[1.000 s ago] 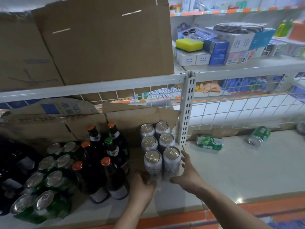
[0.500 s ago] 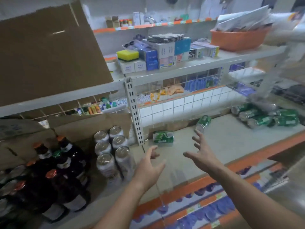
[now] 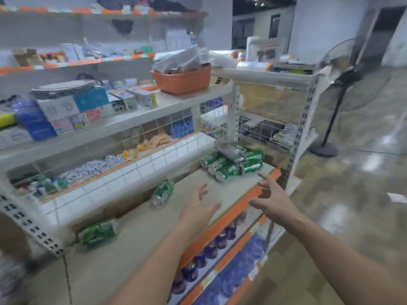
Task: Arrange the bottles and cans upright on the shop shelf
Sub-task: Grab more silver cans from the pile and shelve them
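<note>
Several green cans (image 3: 231, 166) lie on their sides in a heap at the far right end of the grey shelf (image 3: 136, 234), one silver can on top of them. Another green can (image 3: 163, 192) lies on its side by the tiled back wall, and a third green can (image 3: 99, 232) lies nearer at the left. My left hand (image 3: 199, 205) hovers over the shelf with relaxed fingers, holding nothing. My right hand (image 3: 272, 198) reaches out over the orange shelf edge toward the heap, fingers spread, empty. The view is blurred.
An upper shelf holds boxes and an orange basket (image 3: 182, 79). A perforated upright post (image 3: 30, 227) stands at the left. Purple packs (image 3: 220, 243) fill the shelf below. A standing fan (image 3: 337, 102) and bare floor lie to the right.
Both hands have let go of the upright silver cans and swung right toward the lying green cans. The view has turned right, so the standing cans and bottles have left the frame.
</note>
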Demonstrator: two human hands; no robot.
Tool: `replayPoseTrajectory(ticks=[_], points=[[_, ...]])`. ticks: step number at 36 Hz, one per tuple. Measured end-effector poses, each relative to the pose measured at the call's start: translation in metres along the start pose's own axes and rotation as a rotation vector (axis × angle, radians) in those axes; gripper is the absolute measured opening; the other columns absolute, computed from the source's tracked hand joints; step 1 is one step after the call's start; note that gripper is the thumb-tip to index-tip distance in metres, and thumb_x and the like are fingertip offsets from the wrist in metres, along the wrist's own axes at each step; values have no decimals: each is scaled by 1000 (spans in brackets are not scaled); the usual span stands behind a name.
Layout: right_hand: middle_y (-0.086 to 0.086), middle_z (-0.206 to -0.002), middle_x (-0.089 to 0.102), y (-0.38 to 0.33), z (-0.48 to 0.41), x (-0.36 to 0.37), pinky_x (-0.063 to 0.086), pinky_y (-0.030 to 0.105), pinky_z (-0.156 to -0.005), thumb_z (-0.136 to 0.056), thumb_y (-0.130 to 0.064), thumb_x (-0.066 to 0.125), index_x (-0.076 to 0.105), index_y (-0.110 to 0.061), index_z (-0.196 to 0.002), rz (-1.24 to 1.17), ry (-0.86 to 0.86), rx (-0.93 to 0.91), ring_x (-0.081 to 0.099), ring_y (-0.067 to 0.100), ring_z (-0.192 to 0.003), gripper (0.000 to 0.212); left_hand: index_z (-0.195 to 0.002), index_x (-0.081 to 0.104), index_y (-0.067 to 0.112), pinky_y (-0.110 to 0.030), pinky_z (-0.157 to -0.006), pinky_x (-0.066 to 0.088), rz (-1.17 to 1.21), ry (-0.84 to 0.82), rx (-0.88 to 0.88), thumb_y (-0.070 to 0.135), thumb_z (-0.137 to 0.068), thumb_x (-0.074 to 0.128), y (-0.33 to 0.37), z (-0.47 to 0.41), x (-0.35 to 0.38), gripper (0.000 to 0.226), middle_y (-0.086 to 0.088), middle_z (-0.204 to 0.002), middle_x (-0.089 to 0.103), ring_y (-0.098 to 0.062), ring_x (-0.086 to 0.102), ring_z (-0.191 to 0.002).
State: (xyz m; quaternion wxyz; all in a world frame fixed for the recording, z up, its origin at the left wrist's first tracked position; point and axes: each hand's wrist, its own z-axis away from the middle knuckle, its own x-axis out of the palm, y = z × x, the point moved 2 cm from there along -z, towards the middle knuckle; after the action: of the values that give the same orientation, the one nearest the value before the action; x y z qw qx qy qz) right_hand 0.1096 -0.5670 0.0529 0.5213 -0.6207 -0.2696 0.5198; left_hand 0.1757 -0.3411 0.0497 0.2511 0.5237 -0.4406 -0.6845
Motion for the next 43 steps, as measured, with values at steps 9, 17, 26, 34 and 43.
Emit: replayPoseTrajectory(ticks=[9,17,26,34,43], points=[[1,-149,43,21,-77,-18,54,55,-100,-70,-31,79,35,-47,-149,-9,0,66,43,25,-138,92,-139,46,30,-25,-94,37,61,-55,-21,28,-95,71,15,-97,36,51,11,-132,52,-12,46,-129],[1,-149,48,27,-159,-25,49,49,-107,-87,-25,77,39,-30,-154,148,-10,174,45,23,-139,77,-153,38,19,-24,-93,42,37,-115,-59,22,-93,71,8,-192,53,68,-2,-145,53,-15,53,-125],[-6,-142,52,39,-246,-24,51,34,-95,-84,-18,80,47,-27,-147,271,-83,196,61,20,-118,71,-138,51,22,-38,-82,61,224,-58,-334,37,-94,69,0,-271,77,50,-2,-123,65,-19,70,-96],[1,-152,52,43,-350,-28,47,21,-97,-93,-6,65,49,-26,-149,444,-251,29,56,22,-130,61,-128,58,20,-41,-83,64,369,-144,-554,52,-80,81,19,-344,107,62,-2,-111,72,-24,76,-92],[2,-158,45,54,-424,-26,49,15,-62,-92,9,47,39,-42,-153,485,-617,-85,57,-4,-82,80,-149,33,19,-43,-85,62,233,49,-678,81,-58,78,32,-391,140,119,-6,-117,68,-26,72,-94]])
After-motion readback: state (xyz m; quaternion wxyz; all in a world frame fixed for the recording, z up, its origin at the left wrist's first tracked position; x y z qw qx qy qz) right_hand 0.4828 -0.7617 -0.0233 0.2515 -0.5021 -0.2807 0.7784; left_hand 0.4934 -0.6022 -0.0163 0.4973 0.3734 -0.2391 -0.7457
